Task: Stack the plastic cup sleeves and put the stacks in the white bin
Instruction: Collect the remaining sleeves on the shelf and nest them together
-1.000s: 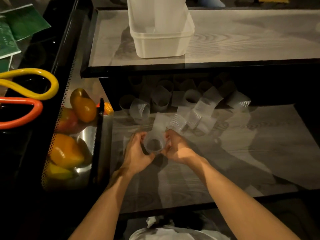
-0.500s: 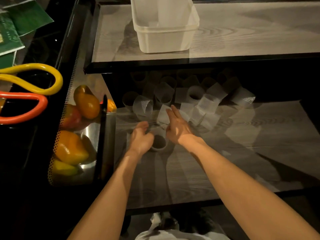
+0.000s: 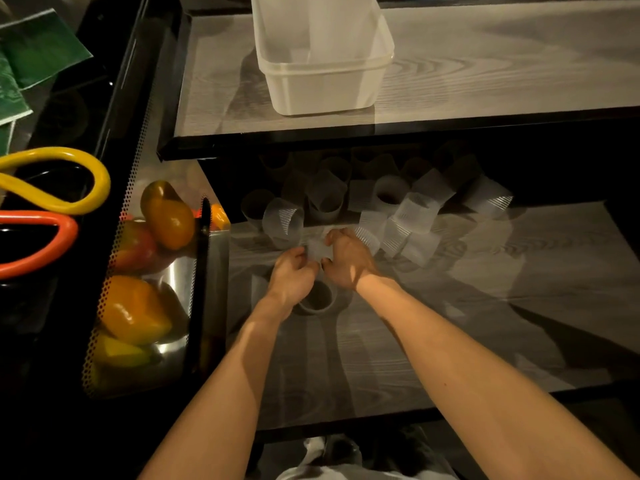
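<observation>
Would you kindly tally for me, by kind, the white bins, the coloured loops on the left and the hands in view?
White bin: 1
Coloured loops: 2 (yellow loop, orange loop)
Hands: 2 (left hand, right hand, both gripping one cup sleeve)
Total: 5

**Dim, warm light and heavy shadow**

You get warm light on the upper shelf (image 3: 485, 64) and the white bin (image 3: 322, 88). Beneath that shelf it is nearly black, and the cup sleeves (image 3: 412, 216) there turn murky and soft. Long shadows cross the lower shelf (image 3: 519, 289). Highlights glint on the peppers (image 3: 166, 216). The wide lens bends lines near the borders.
</observation>
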Action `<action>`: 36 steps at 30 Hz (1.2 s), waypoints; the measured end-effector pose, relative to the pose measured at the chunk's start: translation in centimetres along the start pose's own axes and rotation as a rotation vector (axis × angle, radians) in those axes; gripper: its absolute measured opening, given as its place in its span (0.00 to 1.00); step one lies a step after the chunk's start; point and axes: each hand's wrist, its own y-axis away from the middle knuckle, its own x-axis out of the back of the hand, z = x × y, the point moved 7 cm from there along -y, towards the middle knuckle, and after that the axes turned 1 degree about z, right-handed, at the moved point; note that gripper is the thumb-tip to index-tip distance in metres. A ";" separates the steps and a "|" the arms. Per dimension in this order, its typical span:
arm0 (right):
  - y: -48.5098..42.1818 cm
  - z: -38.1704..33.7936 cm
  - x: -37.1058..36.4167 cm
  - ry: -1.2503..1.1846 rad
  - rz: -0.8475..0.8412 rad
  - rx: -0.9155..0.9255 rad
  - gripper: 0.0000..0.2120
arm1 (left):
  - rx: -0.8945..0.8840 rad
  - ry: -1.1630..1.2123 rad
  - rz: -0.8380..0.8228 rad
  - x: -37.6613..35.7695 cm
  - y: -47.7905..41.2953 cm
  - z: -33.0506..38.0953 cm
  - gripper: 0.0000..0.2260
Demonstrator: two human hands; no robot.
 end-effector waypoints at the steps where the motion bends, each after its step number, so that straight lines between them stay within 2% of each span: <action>1: 0.0 0.1 0.1 0.006 0.001 0.000 0.20 | -0.006 0.017 -0.005 -0.2 -0.1 0.2 0.21; 4: 0.0 0.5 0.1 0.014 -0.042 -0.010 0.20 | -0.018 0.028 -0.002 -0.4 -0.1 0.5 0.21; 8: 0.1 0.8 -0.3 0.026 -0.060 0.010 0.29 | -0.034 0.048 0.048 0.0 0.1 0.3 0.22; 11: 0.5 1.0 0.5 -0.011 0.040 0.005 0.27 | -0.003 0.127 0.128 0.7 0.5 -0.1 0.21; 15: 1.7 1.5 2.9 -0.270 0.202 -0.029 0.25 | -0.032 0.263 0.162 1.6 1.4 0.2 0.24; 18: 2.9 1.3 2.4 -0.542 0.056 -0.012 0.27 | -0.161 0.289 0.239 2.8 2.5 1.0 0.22; 20: 3.9 1.3 1.7 -0.629 -0.037 0.040 0.33 | -0.239 0.233 0.258 3.1 3.2 1.4 0.20; 23: 5.4 1.3 0.7 -0.507 -0.122 0.113 0.37 | -0.317 0.092 0.219 3.2 4.5 1.1 0.21; 27: 6.4 1.7 -1.1 -0.413 -0.149 0.136 0.34 | -0.364 0.023 0.209 2.9 5.8 -1.2 0.23; 30: 6.8 1.7 -2.5 -0.198 -0.152 0.172 0.32 | -0.373 -0.066 0.221 2.3 6.1 -2.9 0.24; 34: 7.1 2.9 -3.7 -0.052 -0.211 0.072 0.40 | -0.332 -0.173 0.200 2.0 5.7 -4.1 0.23; 36: 6.8 4.3 -3.0 -0.122 -0.123 -0.013 0.35 | -0.282 -0.158 0.239 2.2 5.5 -3.9 0.22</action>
